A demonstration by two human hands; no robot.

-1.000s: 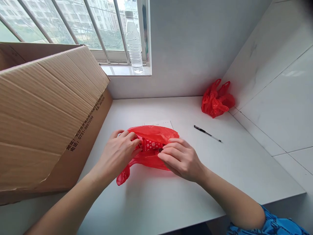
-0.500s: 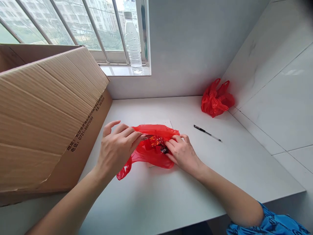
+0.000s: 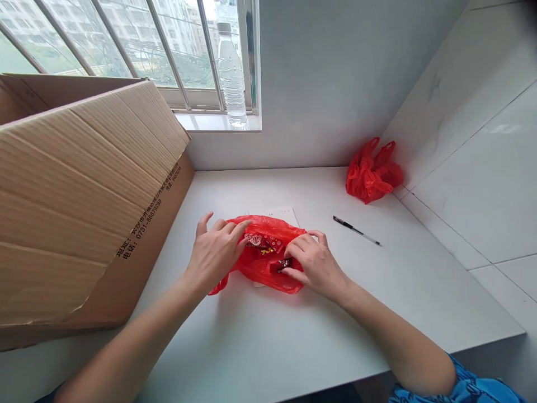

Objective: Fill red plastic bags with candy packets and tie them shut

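A red plastic bag (image 3: pixel 268 281) lies on the white table, its mouth spread toward me. Inside show shiny red wrapped candies (image 3: pixel 268 243) with printed lettering. My left hand (image 3: pixel 218 246) is at the bag's left side, its fingers closed over the rim and the little finger raised. My right hand (image 3: pixel 316 260) reaches into the bag from the right. Between its thumb and fingers sits a small dark-wrapped candy (image 3: pixel 284 265). The lower fingertips are partly hidden by the bag. A white paper sheet (image 3: pixel 287 214) lies partly under the bag.
A large cardboard box (image 3: pixel 92 207) stands at the left. A black pen (image 3: pixel 356 230) lies right of the bag. Another red plastic bag (image 3: pixel 371 176), bunched up, rests in the back right corner. A water bottle (image 3: pixel 232 78) stands on the windowsill.
My left hand has moved slightly right along the bag's rim. The bag's mouth is wider and more of the red wrappers show. My right hand's fingers have closed around the dark-wrapped candy.
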